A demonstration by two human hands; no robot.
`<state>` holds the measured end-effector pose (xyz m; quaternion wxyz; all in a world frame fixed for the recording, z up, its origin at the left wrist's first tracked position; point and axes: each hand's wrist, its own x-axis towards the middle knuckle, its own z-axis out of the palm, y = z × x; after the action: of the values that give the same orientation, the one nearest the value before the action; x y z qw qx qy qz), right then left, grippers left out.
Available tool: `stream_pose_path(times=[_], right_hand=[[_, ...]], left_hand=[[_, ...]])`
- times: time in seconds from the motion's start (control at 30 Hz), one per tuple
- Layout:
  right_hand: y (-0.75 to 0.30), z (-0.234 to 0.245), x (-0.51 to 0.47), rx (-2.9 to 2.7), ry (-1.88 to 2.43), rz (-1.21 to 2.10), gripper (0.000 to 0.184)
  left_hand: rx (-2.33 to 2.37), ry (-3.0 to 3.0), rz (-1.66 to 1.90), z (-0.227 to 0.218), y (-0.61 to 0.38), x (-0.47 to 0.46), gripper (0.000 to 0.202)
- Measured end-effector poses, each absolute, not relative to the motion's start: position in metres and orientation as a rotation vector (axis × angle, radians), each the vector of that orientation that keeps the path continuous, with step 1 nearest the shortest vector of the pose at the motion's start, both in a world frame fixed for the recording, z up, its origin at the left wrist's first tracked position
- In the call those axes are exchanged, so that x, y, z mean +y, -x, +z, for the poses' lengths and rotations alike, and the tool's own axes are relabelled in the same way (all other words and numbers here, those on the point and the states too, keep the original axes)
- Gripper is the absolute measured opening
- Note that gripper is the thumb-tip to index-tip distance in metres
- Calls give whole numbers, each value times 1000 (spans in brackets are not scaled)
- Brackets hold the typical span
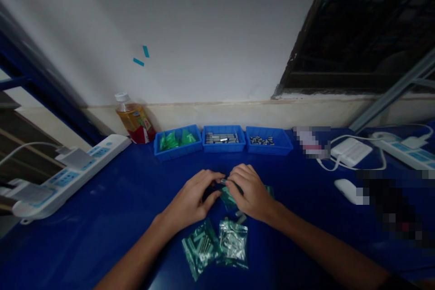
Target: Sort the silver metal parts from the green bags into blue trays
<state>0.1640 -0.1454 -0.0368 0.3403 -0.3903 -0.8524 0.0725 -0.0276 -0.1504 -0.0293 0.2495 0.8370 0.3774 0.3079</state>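
A pale wall [210, 31] rises behind the middle blue bin [224, 146], and the blue surface [129, 204] spreads out in front of and to both sides of it. Far left of this bin, a white power strip [76, 172] runs along the surface's left edge; another power strip [408, 147] lies far to its right.

In front of the bin, both hands meet with bent wrists, forearms reaching in from the near edge. The left hand [193, 195] is partly spread, its thumb apart from its curved index finger. The right hand [249, 190], palm down with bent fingers, pinches a small metal piece [223, 181] by the left index fingertip, directly before the bin.

Room lies open on the surface between hands and bin, and broadly leftward and rightward of that stretch. The juice bottle [135, 120] stands left of the bin, beyond the left blue bin [178, 142] of green bags; the right blue bin [268, 141] adjoins its other side.

Nearer than the bin, a green bag [229, 198] lies partly under the right hand; closer still are two filled zip bags [233, 244], side by side and touching. Metal rods [217, 138] fill the bin's floor.
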Motion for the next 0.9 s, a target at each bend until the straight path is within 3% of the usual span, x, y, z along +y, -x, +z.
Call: stream_pose_path(times=[0.2, 0.33, 0.57, 0.7, 0.9], right_hand=[[-163, -36, -149, -2265, 980, 205, 27], [-164, -35, -149, -2211, 988, 156, 13], [-164, -36, -149, -2292, 929, 56, 10], [-165, -36, -148, -2281, 962, 99, 11], [-165, -36, -148, -2305, 944, 138, 15]], left_hand=[[1060, -2385, 768, -26, 27, -150, 15], [1156, -2391, 758, -22, 27, -148, 24], [1152, -2378, 741, -27, 25, -150, 39], [1158, -2303, 780, -29, 27, -150, 19], [1083, -2379, 826, -26, 29, -151, 13]])
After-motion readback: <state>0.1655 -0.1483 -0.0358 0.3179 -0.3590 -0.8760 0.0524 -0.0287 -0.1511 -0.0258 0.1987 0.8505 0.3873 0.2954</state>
